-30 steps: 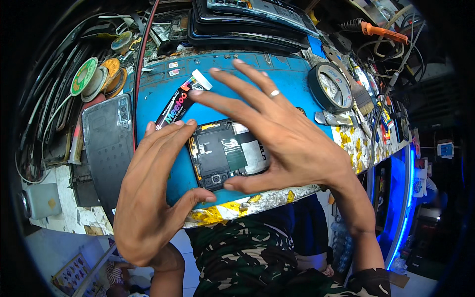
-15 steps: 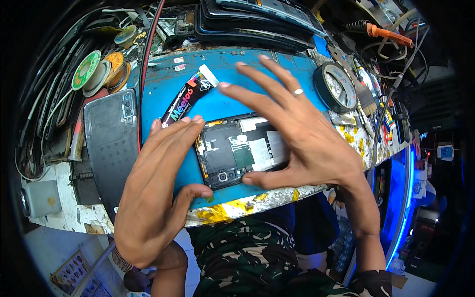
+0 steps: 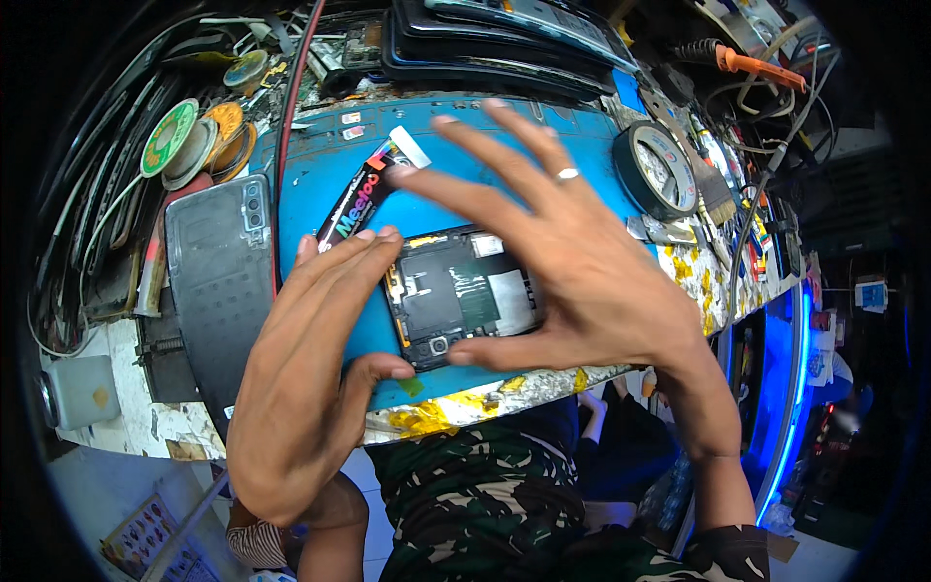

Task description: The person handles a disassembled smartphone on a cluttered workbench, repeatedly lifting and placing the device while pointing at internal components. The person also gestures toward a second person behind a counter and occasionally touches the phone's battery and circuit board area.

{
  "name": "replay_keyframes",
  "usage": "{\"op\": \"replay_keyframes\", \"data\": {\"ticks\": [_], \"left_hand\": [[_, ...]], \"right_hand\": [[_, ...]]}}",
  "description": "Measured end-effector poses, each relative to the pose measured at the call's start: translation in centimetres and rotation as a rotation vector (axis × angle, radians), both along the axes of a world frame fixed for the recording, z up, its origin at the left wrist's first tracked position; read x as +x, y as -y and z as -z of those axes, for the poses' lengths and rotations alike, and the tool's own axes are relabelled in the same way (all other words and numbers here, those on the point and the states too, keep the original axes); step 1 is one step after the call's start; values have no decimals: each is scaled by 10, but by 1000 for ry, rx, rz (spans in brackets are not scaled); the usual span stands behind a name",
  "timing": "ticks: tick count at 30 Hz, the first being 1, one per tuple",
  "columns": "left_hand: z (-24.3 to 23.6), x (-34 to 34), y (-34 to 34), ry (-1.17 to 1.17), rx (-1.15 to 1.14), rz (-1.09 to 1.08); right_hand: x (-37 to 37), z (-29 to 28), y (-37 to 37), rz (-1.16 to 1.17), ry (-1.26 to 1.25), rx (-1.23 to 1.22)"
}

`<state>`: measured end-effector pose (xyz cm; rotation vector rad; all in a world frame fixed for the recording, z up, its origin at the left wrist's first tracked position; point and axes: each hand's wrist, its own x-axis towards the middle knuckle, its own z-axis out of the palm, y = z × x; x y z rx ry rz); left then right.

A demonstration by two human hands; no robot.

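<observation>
An opened smartphone (image 3: 434, 291) lies on a blue work mat (image 3: 320, 179), its back cover off and its dark inner frame, camera and green and silver parts exposed. My left hand (image 3: 301, 378) grips its left end, fingertips at the upper left corner and thumb at the lower left one. Over the right part spreads my right hand (image 3: 582, 262), a ring on one finger, the fingers stretched apart and the thumb near the bottom edge; it hides the phone's right end. Beyond the phone lies a black glue tube (image 3: 354, 209) with a white cap.
A dark phone back (image 3: 218, 262) and spools of wire (image 3: 170, 138) are on the left. Stacked phone housings (image 3: 504, 48) stand at the back. A roll of black tape (image 3: 658, 170), a brush (image 3: 718, 199) and an orange-handled soldering iron (image 3: 766, 70) are on the right.
My right hand has shifted a little left across the phone, its thumb sliding along the bottom edge. My left hand has barely moved.
</observation>
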<state>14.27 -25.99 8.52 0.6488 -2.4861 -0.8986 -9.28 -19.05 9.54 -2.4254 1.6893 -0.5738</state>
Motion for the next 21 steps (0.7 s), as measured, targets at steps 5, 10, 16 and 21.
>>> {"op": "replay_keyframes", "data": {"ticks": [5,10,16,21], "left_hand": [[3,0,1,-10,-20,-2],[2,-2,1,-28,12,-19],[3,-2,-1,-34,-6,-40],[5,-1,1,-45,-10,-44]], "right_hand": [[-2,-5,-3,37,-2,41],[0,-6,-3,97,-60,48],[8,-8,2,-26,-47,33],[4,-8,-3,87,-53,61]]}}
